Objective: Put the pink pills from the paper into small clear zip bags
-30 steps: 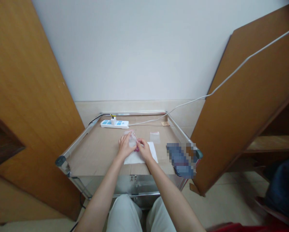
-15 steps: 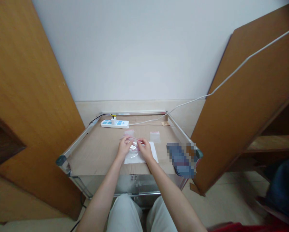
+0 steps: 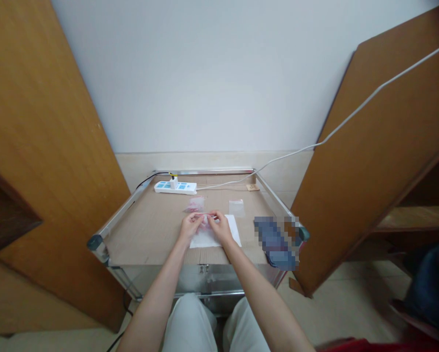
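Note:
Over a white sheet of paper (image 3: 206,240), both hands pinch a small clear plastic bag (image 3: 205,221) with a pinkish-red edge. My left hand (image 3: 190,226) has its thumb and fingers closed on the bag's left side. On the opposite side my right hand (image 3: 220,227) grips it in the same way, the fingertips of the two hands close together. Fingers cover much of the bag, so its contents cannot be made out. Just beyond my left hand lies another clear bag (image 3: 196,204) with reddish bits. A flat clear bag (image 3: 236,208) rests beyond my right hand.
A white power strip (image 3: 175,187) with a plug stands at the back left of the cardboard-covered table (image 3: 142,230). Its white cable (image 3: 285,158) runs up to the right. A blurred-out dark object (image 3: 276,243) lies at the right edge. Wooden panels flank both sides.
My hands have drawn the bag's edge slightly nearer to me. The clear bag, earlier spread out below my fingers, now shows less. More of the bag beyond my left hand is visible.

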The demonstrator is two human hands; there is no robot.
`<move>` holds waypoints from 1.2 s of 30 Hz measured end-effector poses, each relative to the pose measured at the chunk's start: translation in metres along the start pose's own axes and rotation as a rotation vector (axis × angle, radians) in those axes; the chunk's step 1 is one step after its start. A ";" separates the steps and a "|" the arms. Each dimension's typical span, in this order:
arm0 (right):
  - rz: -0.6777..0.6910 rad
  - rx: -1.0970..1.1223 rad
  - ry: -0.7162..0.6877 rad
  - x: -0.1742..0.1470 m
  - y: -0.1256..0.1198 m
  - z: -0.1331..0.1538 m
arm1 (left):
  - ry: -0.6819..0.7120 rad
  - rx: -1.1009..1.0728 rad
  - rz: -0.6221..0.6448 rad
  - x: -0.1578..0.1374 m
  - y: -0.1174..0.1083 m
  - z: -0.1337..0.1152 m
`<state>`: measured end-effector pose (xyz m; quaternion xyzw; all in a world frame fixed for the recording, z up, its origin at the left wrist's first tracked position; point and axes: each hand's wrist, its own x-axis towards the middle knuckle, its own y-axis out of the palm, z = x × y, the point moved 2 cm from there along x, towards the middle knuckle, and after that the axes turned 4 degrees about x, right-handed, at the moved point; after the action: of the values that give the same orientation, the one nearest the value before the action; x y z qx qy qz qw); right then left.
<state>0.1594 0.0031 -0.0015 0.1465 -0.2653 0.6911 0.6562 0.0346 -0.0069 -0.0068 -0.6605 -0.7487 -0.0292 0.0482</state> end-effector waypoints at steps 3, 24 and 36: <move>0.030 -0.027 -0.010 -0.001 0.000 0.004 | 0.019 0.046 -0.009 -0.002 0.001 0.000; 0.022 -0.023 -0.001 -0.001 0.001 0.005 | 0.133 0.123 -0.087 0.000 -0.002 0.006; 0.025 0.039 0.047 -0.002 0.000 0.006 | 0.081 0.070 -0.091 0.001 -0.004 0.011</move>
<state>0.1587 -0.0023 0.0021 0.1398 -0.2383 0.7075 0.6505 0.0304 -0.0052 -0.0179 -0.6218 -0.7761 -0.0320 0.1001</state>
